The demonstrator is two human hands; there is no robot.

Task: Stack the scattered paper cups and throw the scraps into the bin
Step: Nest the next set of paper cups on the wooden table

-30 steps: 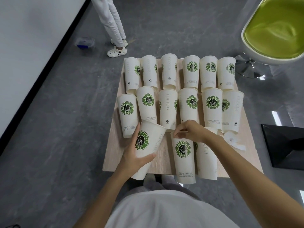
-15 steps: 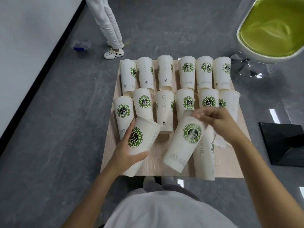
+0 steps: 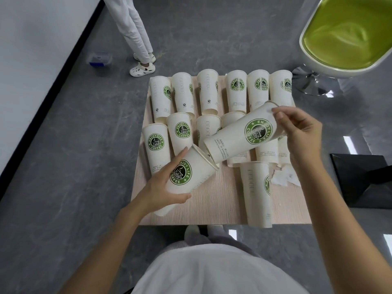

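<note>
Two tilted cups: lower cup inside the curled left grip, upper cup rim-pinched by the right grip

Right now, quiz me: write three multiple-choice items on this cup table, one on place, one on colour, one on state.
1. The paper scraps lie: A on the floor; B on the table, right of the nearest standing cup; C inside a cup.
2. The cups' round logo is: A blue; B red; C green.
3. The right-hand cup, held by the right hand, is: A tilted, base at the mouth of the left-hand cup in the left hand; B upright on the table; C crushed flat.
B, they rest on the wood beside that cup; C, the rings are green; A, it slants in the air.
</note>
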